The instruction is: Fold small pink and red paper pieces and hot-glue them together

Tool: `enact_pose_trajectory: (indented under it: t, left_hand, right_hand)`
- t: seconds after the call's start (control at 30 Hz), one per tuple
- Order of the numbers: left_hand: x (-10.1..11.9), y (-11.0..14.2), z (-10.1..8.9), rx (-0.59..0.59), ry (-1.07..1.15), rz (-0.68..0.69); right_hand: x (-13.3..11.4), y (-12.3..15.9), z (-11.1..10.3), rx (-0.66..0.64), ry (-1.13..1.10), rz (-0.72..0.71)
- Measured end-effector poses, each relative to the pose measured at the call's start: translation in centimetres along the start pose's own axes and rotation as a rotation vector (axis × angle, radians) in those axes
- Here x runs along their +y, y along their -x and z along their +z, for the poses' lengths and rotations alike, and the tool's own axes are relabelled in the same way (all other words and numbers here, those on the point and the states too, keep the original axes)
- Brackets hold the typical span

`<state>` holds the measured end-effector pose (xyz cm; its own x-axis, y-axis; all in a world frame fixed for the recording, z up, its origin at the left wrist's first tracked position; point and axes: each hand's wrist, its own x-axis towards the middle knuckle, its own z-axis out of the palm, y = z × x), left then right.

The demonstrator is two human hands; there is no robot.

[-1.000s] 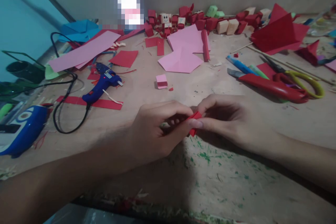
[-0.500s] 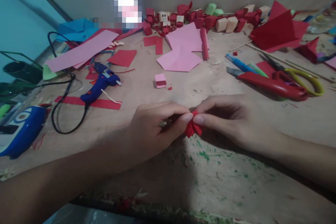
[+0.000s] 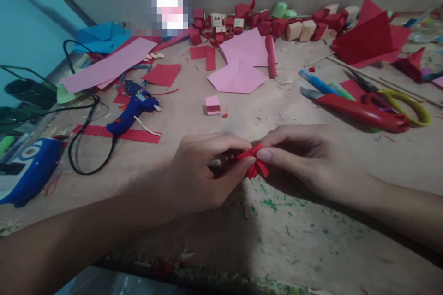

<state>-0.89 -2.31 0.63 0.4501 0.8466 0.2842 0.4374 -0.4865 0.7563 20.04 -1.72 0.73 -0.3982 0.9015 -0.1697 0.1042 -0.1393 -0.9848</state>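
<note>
Between my two hands is a small piece of folded red paper (image 3: pixel 256 168) with several pointed flaps, held just above the table. My left hand (image 3: pixel 214 166) pinches its left side between thumb and forefinger. From the right, my right hand (image 3: pixel 301 156) grips it the same way, thumb in front. The fingertips hide part of the folds. A small pink paper box (image 3: pixel 212 105) stands beyond the hands, beside a tiny red scrap (image 3: pixel 225 115).
A blue glue gun (image 3: pixel 129 113) with a black cord rests at left on a red strip (image 3: pixel 148 136). Pink sheets (image 3: pixel 238 78) lie behind. At right are a red cutter (image 3: pixel 360 110), yellow-handled scissors (image 3: pixel 408 103) and red folded paper (image 3: pixel 367 41). Small paper blocks (image 3: pixel 266 26) line the wall.
The fingers have shifted slightly on the red paper, and a pointed flap now shows above my left thumb. Both hands stay in nearly the same place.
</note>
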Motion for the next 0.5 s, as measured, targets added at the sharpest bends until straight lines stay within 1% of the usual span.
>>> enact_pose_trajectory:
  t: [0.13, 0.3, 0.5]
  left_hand:
    - [-0.02, 0.10, -0.06, -0.010, -0.009, -0.007]
    - [-0.09, -0.02, -0.23, -0.031, -0.037, -0.002]
    - [-0.38, -0.22, -0.19, -0.050, -0.066, 0.025]
  right_hand:
    - [0.01, 0.01, 0.04, 0.021, 0.045, -0.036]
    - [-0.07, 0.01, -0.13, 0.032, 0.170, -0.128]
    - [-0.30, 0.14, -0.22, -0.002, 0.202, -0.108]
